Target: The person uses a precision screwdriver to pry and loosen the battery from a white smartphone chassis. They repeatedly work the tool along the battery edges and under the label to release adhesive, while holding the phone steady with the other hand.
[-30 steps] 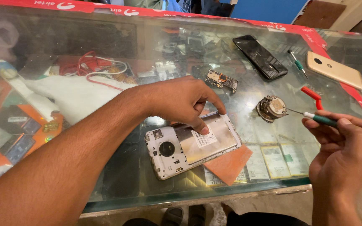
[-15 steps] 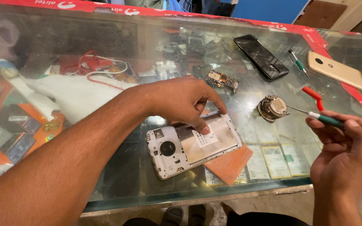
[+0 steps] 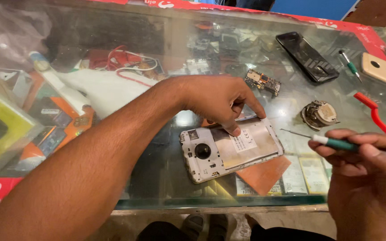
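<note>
An opened white phone (image 3: 228, 149) lies back-side up on the glass counter (image 3: 157, 196), its battery and round camera exposed. My left hand (image 3: 217, 98) presses down on its upper edge with fingertips on the battery. To the right, my right hand (image 3: 365, 174) grips a green-handled screwdriver (image 3: 342, 143) whose thin tip points left, a little short of the phone's right end. An orange card (image 3: 264, 174) sticks out from under the phone.
On the counter lie a small circuit board (image 3: 263, 82), a black phone (image 3: 307, 56), a round metal part (image 3: 319, 114), a second green screwdriver (image 3: 349, 64), a gold phone (image 3: 385, 70) and a red tool (image 3: 376, 117). Boxes and cables show under the glass at left.
My right hand with the screwdriver has shifted slightly left and down toward the phone. My left hand stays pressed on the phone.
</note>
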A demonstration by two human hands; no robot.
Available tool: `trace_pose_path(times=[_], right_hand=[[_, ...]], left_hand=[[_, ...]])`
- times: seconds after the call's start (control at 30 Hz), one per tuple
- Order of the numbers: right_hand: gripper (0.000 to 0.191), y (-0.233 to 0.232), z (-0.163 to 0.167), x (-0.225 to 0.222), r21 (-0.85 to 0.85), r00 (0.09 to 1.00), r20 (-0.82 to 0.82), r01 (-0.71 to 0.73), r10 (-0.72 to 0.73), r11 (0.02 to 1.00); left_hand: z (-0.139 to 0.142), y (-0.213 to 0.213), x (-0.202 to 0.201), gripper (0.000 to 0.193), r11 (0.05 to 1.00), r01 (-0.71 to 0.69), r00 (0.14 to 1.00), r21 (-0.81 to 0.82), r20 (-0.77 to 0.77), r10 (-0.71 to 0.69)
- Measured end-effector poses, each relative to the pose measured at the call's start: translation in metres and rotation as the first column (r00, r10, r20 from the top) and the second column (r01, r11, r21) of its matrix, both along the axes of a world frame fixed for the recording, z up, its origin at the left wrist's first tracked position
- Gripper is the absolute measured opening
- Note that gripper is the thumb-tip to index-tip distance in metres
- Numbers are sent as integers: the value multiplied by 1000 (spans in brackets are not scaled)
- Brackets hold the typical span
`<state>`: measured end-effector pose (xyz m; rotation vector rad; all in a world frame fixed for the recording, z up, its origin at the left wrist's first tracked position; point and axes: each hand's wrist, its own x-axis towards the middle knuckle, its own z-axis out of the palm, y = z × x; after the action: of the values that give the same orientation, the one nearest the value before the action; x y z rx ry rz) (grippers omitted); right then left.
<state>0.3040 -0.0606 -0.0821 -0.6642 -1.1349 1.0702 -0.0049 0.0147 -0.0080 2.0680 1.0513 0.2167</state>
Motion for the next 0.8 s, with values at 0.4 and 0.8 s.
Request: trace_pose_path(times=[0.4, 0.8], right_hand=[[14, -15, 18, -70, -153, 968, 91, -217, 232, 964], [14, -14, 19, -73, -215, 966, 187, -137, 179, 967]], left_hand=[[8, 7, -15, 81, 973, 166, 985, -161, 69, -157], [16, -7, -4, 91, 991, 88, 984, -102, -144, -103]])
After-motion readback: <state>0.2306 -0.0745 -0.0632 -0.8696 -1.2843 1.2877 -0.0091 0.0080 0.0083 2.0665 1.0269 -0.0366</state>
